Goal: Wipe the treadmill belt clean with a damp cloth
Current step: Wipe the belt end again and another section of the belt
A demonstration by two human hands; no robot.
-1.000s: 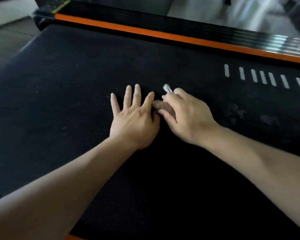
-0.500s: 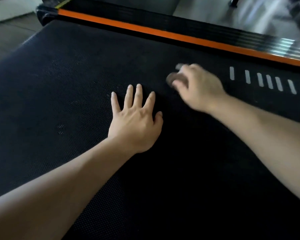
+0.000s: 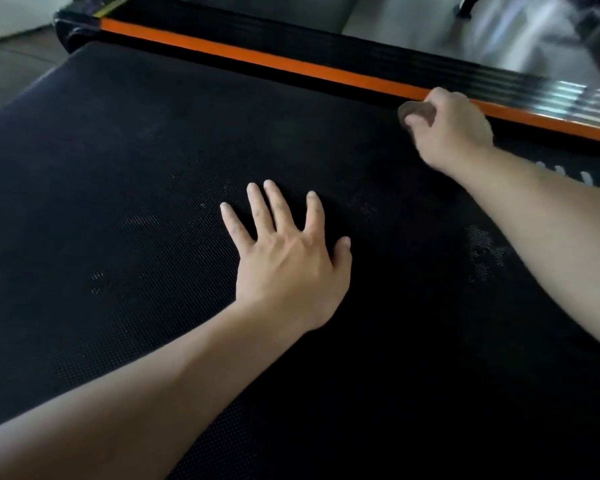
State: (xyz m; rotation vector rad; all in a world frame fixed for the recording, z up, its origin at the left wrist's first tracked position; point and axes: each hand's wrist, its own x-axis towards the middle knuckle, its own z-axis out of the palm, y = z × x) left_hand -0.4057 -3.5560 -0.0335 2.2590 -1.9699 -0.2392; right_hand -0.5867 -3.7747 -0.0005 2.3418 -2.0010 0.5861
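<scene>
The black textured treadmill belt (image 3: 125, 174) fills most of the view. My left hand (image 3: 288, 265) lies flat on it near the middle, fingers spread and straight. My right hand (image 3: 454, 129) is at the belt's far edge, beside the orange rail, with its fingers curled round a small bunched brownish cloth (image 3: 414, 112). Most of the cloth is hidden inside the fist. Pale dusty patches (image 3: 482, 251) show on the belt right of my left hand, under my right forearm.
An orange stripe (image 3: 257, 57) and a black ribbed side rail (image 3: 326, 43) run along the belt's far side. White dash marks (image 3: 561, 171) show on the belt at the right edge. Grey floor (image 3: 14, 64) lies beyond the left end.
My right hand has moved with the cloth away from my left hand, across the belt to its far edge by the orange rail. My left hand has stayed flat in place.
</scene>
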